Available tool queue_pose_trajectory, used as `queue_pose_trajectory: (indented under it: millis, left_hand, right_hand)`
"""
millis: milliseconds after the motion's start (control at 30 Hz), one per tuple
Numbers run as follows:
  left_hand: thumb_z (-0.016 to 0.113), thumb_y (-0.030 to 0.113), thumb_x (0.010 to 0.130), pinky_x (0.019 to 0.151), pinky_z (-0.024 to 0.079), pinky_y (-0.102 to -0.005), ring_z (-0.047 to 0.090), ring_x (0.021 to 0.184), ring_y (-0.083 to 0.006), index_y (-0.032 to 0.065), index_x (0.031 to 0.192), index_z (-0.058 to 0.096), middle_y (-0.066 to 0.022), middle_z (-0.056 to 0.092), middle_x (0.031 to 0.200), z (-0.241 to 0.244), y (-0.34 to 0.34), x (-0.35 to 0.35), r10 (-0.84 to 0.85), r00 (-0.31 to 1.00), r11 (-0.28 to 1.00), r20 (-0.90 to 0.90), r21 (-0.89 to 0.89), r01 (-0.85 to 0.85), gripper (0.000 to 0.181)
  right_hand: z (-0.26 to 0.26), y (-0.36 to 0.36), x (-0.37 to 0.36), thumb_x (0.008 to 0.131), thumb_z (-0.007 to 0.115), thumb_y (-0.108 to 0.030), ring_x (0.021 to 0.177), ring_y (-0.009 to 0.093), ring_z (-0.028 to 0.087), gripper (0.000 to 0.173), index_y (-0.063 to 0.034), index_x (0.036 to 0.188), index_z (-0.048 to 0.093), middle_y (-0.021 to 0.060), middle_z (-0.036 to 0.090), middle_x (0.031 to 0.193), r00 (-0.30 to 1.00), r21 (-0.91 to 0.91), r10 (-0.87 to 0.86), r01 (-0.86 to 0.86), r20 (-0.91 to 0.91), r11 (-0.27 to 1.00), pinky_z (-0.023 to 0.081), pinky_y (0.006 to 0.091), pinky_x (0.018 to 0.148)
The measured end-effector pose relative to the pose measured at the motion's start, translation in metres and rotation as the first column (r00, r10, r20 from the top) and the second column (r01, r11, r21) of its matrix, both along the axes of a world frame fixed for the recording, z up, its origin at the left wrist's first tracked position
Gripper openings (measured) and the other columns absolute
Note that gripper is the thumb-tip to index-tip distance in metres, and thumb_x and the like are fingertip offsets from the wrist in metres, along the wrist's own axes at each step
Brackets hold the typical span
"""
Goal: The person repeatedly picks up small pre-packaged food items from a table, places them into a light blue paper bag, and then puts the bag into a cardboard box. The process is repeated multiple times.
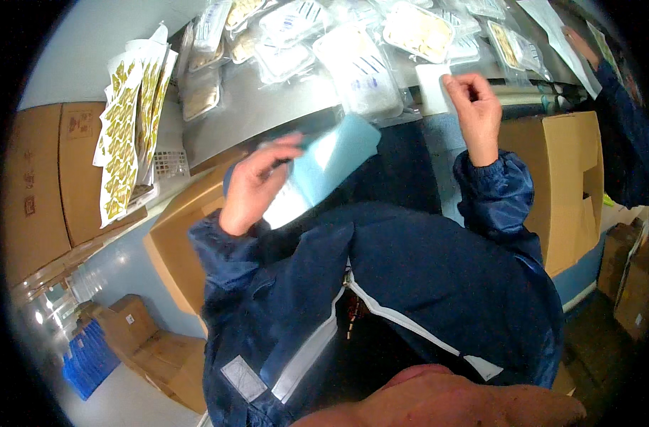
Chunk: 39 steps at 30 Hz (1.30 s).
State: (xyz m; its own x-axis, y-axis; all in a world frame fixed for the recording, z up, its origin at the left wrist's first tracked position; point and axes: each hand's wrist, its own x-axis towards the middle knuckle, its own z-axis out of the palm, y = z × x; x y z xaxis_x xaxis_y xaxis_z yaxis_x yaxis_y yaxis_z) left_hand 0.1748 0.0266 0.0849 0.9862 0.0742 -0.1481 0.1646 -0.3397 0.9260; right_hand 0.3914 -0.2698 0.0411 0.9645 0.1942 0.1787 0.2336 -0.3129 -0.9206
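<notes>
My left hand [263,179], blurred, is at a bent light-blue and white sheet [329,160] in front of my jacket; its fingers touch or nearly touch the sheet's edge. My right hand [476,109] pinches a small white slip [433,88] between thumb and finger at the edge of the metal table. Beyond the hands, several white trays of pale food in clear plastic bags [361,74] lie on the metal table [260,117]. One tray [417,32] lies just above the slip.
Sheets of gold-printed stickers [121,139] hang at the left, over a white plastic basket [169,163]. Open cardboard boxes stand below the table at left [180,240] and right [559,187]. At the far right, another person's hand [580,45] is by a white strip [559,42].
</notes>
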Motion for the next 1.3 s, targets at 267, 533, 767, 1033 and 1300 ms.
queue_pose_trajectory:
  millis: [267,533,767,1033,1300]
  left_hand:
    - [0.049,0.026,0.103,0.080,0.048,-0.0279,0.062,0.085,-0.0165,-0.0012,0.099,0.068,-0.0076,0.069,0.092,-0.032,-0.039,0.074,-0.079,0.968,0.861,-0.238,-0.506,-0.055,0.034]
    - [0.060,0.018,0.096,0.068,0.043,-0.0234,0.052,0.076,-0.0066,-0.0028,0.094,0.065,0.0000,0.062,0.082,-0.048,-0.055,0.093,0.142,0.982,0.966,-0.126,-0.198,-0.165,0.021]
    - [0.061,0.022,0.093,0.067,0.046,-0.0273,0.059,0.073,-0.0118,-0.0049,0.084,0.064,-0.0071,0.066,0.076,-0.099,-0.043,0.143,0.133,0.986,0.947,-0.098,-0.281,-0.156,0.028]
    - [0.069,0.027,0.088,0.051,0.043,-0.0285,0.064,0.056,-0.0143,0.0017,0.069,0.059,-0.0040,0.059,0.060,-0.109,-0.044,0.160,0.191,0.964,0.981,-0.184,0.069,-0.181,0.033]
    - [0.067,0.043,0.085,0.074,0.052,-0.0393,0.068,0.081,-0.0310,-0.0040,0.094,0.065,-0.0212,0.069,0.088,-0.114,-0.047,0.152,0.185,0.977,0.733,-0.109,0.677,-0.063,0.048]
  right_hand:
    - [0.002,0.053,-0.054,0.072,0.076,-0.021,0.074,0.024,0.054,0.020,-0.0125,0.074,0.058,0.0026,0.054,0.075,0.594,-0.325,0.449,-0.311,0.668,0.893,0.040,0.0386,0.068]
    - [-0.041,0.040,-0.019,0.085,0.073,-0.029,0.078,0.014,0.053,0.025,-0.0055,0.092,0.068,0.0018,0.061,0.086,0.973,0.099,0.232,-0.230,-0.011,0.968,0.041,0.0268,0.072]
    - [-0.064,0.043,0.017,0.085,0.072,-0.037,0.068,0.012,0.055,0.041,0.0042,0.086,0.069,0.0058,0.064,0.071,0.859,0.155,0.337,-0.300,-0.386,0.941,0.045,0.0297,0.064]
    - [-0.087,0.054,0.022,0.081,0.071,-0.036,0.075,0.032,0.065,0.037,0.0003,0.082,0.070,0.0165,0.067,0.079,0.957,-0.162,0.220,-0.251,-0.187,0.954,0.050,0.0389,0.069]
    - [-0.089,0.053,0.022,0.076,0.076,-0.039,0.089,0.036,0.062,0.042,-0.0017,0.092,0.065,0.0174,0.064,0.096,0.985,-0.411,0.172,-0.166,-0.021,0.896,0.049,0.0428,0.077]
